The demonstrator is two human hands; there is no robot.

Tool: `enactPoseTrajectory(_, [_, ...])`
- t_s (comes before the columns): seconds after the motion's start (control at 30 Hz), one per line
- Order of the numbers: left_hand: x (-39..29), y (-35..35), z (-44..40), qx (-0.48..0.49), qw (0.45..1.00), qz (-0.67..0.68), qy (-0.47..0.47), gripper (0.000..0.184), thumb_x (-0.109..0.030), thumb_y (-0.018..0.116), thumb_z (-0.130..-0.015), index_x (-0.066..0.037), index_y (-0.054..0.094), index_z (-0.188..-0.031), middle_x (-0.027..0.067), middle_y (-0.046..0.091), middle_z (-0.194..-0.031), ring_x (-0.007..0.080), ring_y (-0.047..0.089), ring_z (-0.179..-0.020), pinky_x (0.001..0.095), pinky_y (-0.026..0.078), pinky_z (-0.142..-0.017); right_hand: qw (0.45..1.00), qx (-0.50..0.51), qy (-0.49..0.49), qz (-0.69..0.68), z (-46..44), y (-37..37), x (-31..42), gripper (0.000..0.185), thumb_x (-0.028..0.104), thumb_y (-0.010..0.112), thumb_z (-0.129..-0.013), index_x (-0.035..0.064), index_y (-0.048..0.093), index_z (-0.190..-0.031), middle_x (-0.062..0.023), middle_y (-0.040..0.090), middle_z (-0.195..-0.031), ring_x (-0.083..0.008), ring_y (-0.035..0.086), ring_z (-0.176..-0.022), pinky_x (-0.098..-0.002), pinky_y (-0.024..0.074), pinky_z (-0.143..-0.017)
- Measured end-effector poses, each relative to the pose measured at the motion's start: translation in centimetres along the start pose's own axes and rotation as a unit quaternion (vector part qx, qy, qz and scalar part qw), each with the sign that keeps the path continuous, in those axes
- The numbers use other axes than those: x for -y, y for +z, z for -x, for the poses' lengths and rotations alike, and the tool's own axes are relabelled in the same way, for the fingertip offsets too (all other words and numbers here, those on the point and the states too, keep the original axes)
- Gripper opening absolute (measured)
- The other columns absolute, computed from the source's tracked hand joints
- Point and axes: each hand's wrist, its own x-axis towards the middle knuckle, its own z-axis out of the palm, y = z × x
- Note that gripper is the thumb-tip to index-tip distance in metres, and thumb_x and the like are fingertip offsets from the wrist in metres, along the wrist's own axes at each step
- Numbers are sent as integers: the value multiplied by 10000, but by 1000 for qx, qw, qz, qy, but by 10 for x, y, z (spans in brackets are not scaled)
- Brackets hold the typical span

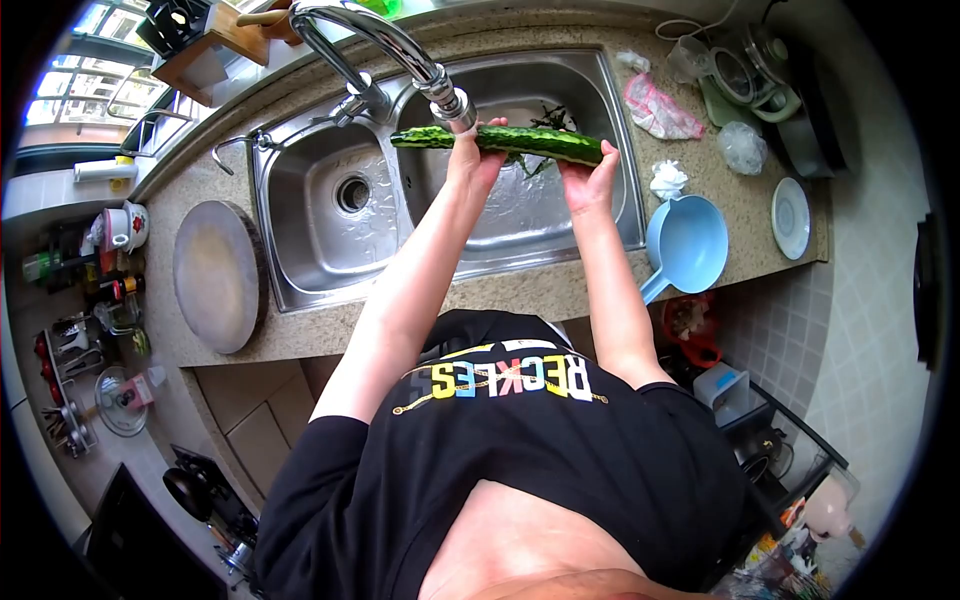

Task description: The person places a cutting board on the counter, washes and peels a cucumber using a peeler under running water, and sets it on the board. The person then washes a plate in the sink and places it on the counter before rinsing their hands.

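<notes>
A long dark green cucumber (540,143) with bumpy skin lies level over the right basin of the steel sink (490,215). My left hand (477,158) is wrapped round it left of its middle, close under the tip of the chrome faucet (452,108). Its right end is gripped by my right hand (590,180). Dark green peelings (553,118) lie in the basin behind and below the cucumber. Both hands are above the basin floor, which looks wet.
A round board (217,277) lies left of the sink. On the right counter are a light blue ladle (688,243), a white plate (790,218), a pink-and-white cloth (662,108), a crumpled plastic bag (742,149) and a white crumpled tissue (668,180). The left basin (335,205) has a drain.
</notes>
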Motion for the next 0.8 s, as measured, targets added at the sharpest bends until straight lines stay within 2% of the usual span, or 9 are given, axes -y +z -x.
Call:
enactPoseTrajectory(0.1, [-23, -8, -17, -10, 998, 45, 49, 103, -130, 506, -840, -47, 487, -897, 146, 549, -904, 278, 538, -838, 441, 454, -778, 998, -34, -50, -8, -9, -11, 15, 413, 334, 462, -806, -20, 448, -1019, -221, 550, -989, -372, 555, -922, -486, 452, -849])
enactPoseTrajectory(0.13, [-39, -22, -38, -70, 995, 38, 61, 287, -327, 478, -888, -60, 496, -785, 65, 551, -711, 215, 554, -697, 409, 480, -697, 998, -32, -49, 5, -11, -14, 28, 420, 343, 450, -812, -27, 448, -1013, -223, 549, -977, -371, 555, -920, -485, 452, -851])
enactPoseTrajectory(0.2, [-81, -63, -58, -74, 988, 112, 71, 338, -337, 375, -936, -72, 480, -753, 61, 544, -636, 200, 551, -643, 399, 486, -683, 999, -18, -36, 11, -19, -29, 50, 435, 354, 432, -822, -45, 456, -995, -226, 551, -961, -368, 557, -923, -483, 457, -846])
enactPoseTrajectory(0.33, [-104, -74, -28, -82, 992, -55, 84, 404, -397, 371, -930, -29, 537, -925, 139, 561, -937, 279, 520, -963, 458, 393, -922, 999, -21, -16, 24, -41, -56, 52, 411, 354, 447, -819, -22, 488, -980, -196, 562, -958, -349, 554, -898, -483, 463, -816])
enactPoseTrajectory(0.43, [-85, -70, -5, -94, 981, -161, 51, 521, -520, 465, -857, -60, 462, -1103, 144, 505, -1108, 324, 461, -1080, 535, 334, -960, 996, -83, 15, 12, -46, -50, 20, 386, 364, 475, -810, 17, 516, -974, -164, 559, -939, -323, 536, -881, -490, 465, -783])
enactPoseTrajectory(0.5, [-72, -67, 11, -40, 994, -93, 29, 608, -545, 555, -791, -79, 418, -1157, 148, 477, -1156, 352, 437, -1113, 561, 317, -968, 995, -75, 61, 16, -51, -51, -8, 390, 367, 468, -809, 18, 510, -977, -168, 553, -955, -326, 533, -885, -500, 463, -788])
enactPoseTrajectory(0.53, [-69, -68, 19, 27, 997, -69, 9, 585, -489, 577, -796, -62, 429, -1168, 167, 423, -1221, 350, 405, -1160, 560, 307, -990, 993, -79, 90, 21, -50, -49, -22, 394, 367, 465, -808, 15, 506, -980, -168, 550, -956, -326, 532, -886, -501, 462, -794])
enactPoseTrajectory(0.67, [-71, -79, 33, 51, 995, -69, 45, 247, -270, 636, -818, -86, 559, -963, 140, 568, -1066, 318, 503, -1064, 546, 374, -951, 984, -73, 160, -2, -42, -36, -77, 397, 361, 478, -818, 16, 494, -1014, -162, 537, -983, -301, 526, -910, -456, 468, -825])
enactPoseTrajectory(0.8, [-93, -91, 33, 33, 993, -69, 88, 244, -218, 627, -822, -65, 522, -980, 155, 568, -1069, 307, 545, -1013, 533, 423, -906, 981, 6, 191, -45, -24, -6, -149, 319, 258, 549, -835, 45, 511, -1070, -140, 558, -935, -289, 546, -882, -441, 467, -828])
